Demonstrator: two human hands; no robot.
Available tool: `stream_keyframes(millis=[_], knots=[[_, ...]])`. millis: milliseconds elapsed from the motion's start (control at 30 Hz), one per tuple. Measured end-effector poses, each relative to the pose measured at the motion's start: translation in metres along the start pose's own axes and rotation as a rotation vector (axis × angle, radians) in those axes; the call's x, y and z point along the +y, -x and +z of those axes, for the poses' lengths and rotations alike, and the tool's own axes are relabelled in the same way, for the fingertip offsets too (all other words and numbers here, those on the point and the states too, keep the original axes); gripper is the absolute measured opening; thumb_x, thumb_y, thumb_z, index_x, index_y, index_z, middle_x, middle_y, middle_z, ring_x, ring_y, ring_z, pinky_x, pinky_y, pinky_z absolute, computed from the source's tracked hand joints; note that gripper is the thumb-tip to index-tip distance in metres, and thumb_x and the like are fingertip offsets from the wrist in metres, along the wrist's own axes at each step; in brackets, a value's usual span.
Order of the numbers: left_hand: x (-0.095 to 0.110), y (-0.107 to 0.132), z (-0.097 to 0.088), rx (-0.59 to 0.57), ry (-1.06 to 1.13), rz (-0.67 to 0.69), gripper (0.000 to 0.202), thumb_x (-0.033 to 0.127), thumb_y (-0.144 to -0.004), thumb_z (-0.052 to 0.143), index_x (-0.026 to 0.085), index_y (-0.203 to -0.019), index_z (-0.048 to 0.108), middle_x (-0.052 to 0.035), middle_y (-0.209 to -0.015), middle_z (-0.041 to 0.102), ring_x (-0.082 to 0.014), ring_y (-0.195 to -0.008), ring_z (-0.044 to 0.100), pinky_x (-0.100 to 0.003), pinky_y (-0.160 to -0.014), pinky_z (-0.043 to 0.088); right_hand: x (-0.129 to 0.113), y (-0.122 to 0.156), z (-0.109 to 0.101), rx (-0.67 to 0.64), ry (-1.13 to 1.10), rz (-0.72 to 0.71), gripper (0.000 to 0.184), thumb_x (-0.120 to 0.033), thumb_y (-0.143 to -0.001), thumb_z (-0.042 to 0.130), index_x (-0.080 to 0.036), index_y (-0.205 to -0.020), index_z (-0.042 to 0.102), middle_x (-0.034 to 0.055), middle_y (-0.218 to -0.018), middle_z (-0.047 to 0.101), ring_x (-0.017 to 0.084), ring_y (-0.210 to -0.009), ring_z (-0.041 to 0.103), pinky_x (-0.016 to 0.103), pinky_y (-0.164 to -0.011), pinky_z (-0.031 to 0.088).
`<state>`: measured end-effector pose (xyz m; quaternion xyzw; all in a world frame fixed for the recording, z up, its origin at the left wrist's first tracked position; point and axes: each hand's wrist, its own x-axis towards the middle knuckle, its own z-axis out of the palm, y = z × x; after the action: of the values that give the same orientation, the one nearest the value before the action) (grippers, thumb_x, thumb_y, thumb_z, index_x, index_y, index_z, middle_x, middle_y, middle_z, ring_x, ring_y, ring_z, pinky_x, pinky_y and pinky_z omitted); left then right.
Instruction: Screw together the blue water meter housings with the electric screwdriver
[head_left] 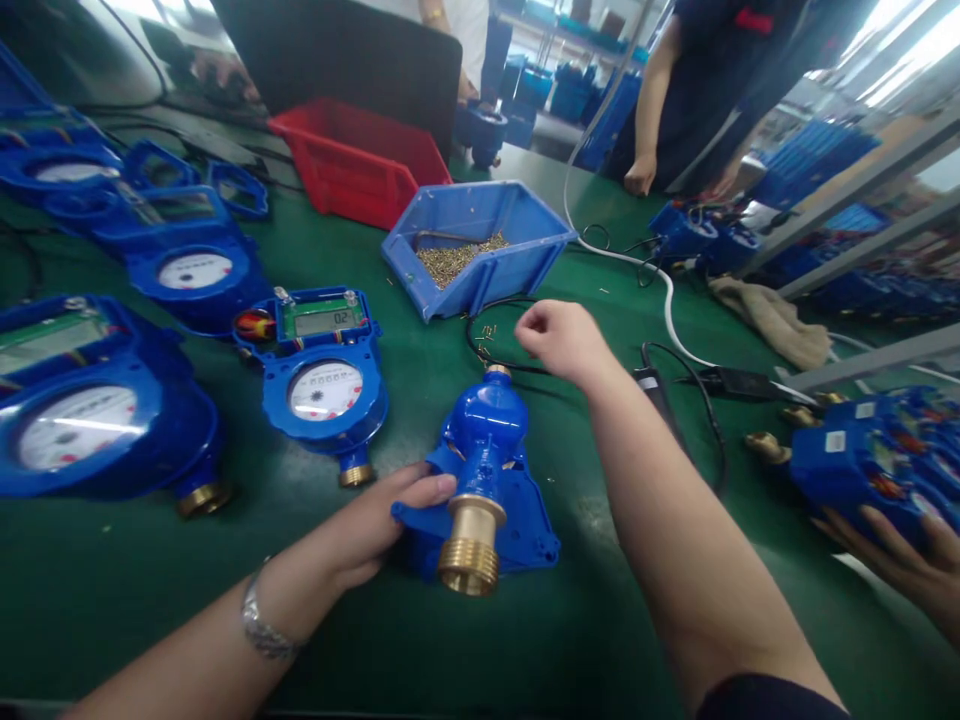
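Observation:
My left hand point(386, 515) grips the side of a blue water meter point(491, 425) that lies face down in front of me, its threaded brass fitting point(470, 560) pointing toward me. Above and right of that meter, my right hand point(564, 340) has its fingers curled together; whatever they hold, if anything, is hidden. Close by its fingertips lie several small loose screws point(487, 338) on the green table. Beyond them stands a blue bin point(517, 265) with a heap of small brass-coloured screws point(454, 262) inside.
Several water meters point(326, 390) stand face up at the left. A red bin point(360, 165) sits behind the blue one. Black and white cables point(667, 300) run across the right side. Another person's hand point(892, 550) touches meters at the right edge; other people stand behind the table.

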<state>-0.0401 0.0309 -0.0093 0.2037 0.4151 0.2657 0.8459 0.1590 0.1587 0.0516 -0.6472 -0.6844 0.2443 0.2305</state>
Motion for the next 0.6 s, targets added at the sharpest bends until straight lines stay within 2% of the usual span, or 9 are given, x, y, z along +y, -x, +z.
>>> stream_keyframes(millis=[100,133,167,233,300,367,433,600], knots=[[-0.002,0.0,0.002,-0.014,0.001,0.018,0.034,0.04,-0.061,0.078,0.015,-0.08,0.067,-0.0028,-0.076,0.07,-0.0171,-0.074,0.062,-0.028,-0.073,0.044,-0.014,0.069,-0.025,0.087,-0.153,-0.051,0.007,-0.019,-0.077,0.056,-0.018,-0.071,0.058,-0.0011,-0.065,0.063,0.012,-0.061,0.061,0.024,-0.061,0.049],[-0.003,0.001,0.004,-0.017,0.002,0.022,0.035,0.041,-0.061,0.078,0.015,-0.082,0.068,-0.0033,-0.078,0.07,-0.0175,-0.076,0.063,-0.028,-0.074,0.045,-0.017,0.095,-0.028,0.119,-0.297,-0.093,0.005,-0.02,-0.077,0.059,-0.018,-0.072,0.06,-0.0011,-0.066,0.065,0.012,-0.062,0.062,0.023,-0.06,0.05],[-0.005,0.001,0.006,-0.018,0.005,0.026,0.038,0.043,-0.061,0.077,0.015,-0.085,0.068,-0.0038,-0.081,0.071,-0.0178,-0.077,0.063,-0.029,-0.075,0.045,-0.019,0.121,-0.028,0.132,-0.382,-0.106,0.005,-0.02,-0.077,0.061,-0.019,-0.072,0.061,-0.0018,-0.066,0.066,0.011,-0.062,0.062,0.021,-0.059,0.05],[-0.007,0.003,0.012,-0.004,0.01,0.038,0.043,0.046,-0.06,0.077,0.014,-0.088,0.068,-0.0043,-0.084,0.071,-0.0178,-0.078,0.063,-0.029,-0.077,0.045,-0.021,0.167,-0.018,0.167,-0.41,-0.062,0.005,-0.017,-0.079,0.061,-0.02,-0.075,0.063,-0.0029,-0.068,0.068,0.01,-0.061,0.064,0.018,-0.057,0.049],[-0.01,0.004,0.018,0.026,0.012,0.06,0.045,0.048,-0.059,0.077,0.014,-0.088,0.068,-0.0029,-0.08,0.071,-0.0167,-0.076,0.062,-0.027,-0.074,0.045,-0.023,0.198,0.001,0.177,-0.398,-0.051,0.008,-0.015,-0.079,0.06,-0.022,-0.076,0.064,-0.0053,-0.061,0.066,0.009,-0.054,0.062,0.017,-0.053,0.047],[-0.012,0.005,0.023,0.035,0.004,0.078,0.043,0.048,-0.06,0.076,0.014,-0.085,0.068,-0.0015,-0.074,0.07,-0.0156,-0.072,0.061,-0.025,-0.069,0.045,-0.026,0.213,0.02,0.148,-0.402,-0.043,0.009,-0.015,-0.08,0.058,-0.021,-0.075,0.063,-0.0064,-0.052,0.062,0.008,-0.046,0.058,0.018,-0.049,0.045],[-0.014,0.005,0.025,0.023,-0.006,0.086,0.038,0.047,-0.064,0.073,0.014,-0.084,0.069,-0.0013,-0.071,0.069,-0.0148,-0.069,0.061,-0.024,-0.065,0.044,-0.029,0.216,0.035,0.124,-0.405,-0.016,0.01,-0.017,-0.081,0.056,-0.019,-0.074,0.063,-0.0058,-0.048,0.061,0.009,-0.042,0.057,0.019,-0.047,0.043],[-0.016,0.006,0.025,0.056,-0.011,0.075,0.032,0.042,-0.07,0.069,0.013,-0.084,0.07,-0.0027,-0.076,0.071,-0.0143,-0.069,0.061,-0.023,-0.064,0.044,-0.034,0.207,0.047,0.099,-0.338,0.007,0.018,-0.02,-0.08,0.054,-0.019,-0.063,0.059,-0.0032,-0.047,0.061,0.012,-0.042,0.058,0.022,-0.049,0.042]])
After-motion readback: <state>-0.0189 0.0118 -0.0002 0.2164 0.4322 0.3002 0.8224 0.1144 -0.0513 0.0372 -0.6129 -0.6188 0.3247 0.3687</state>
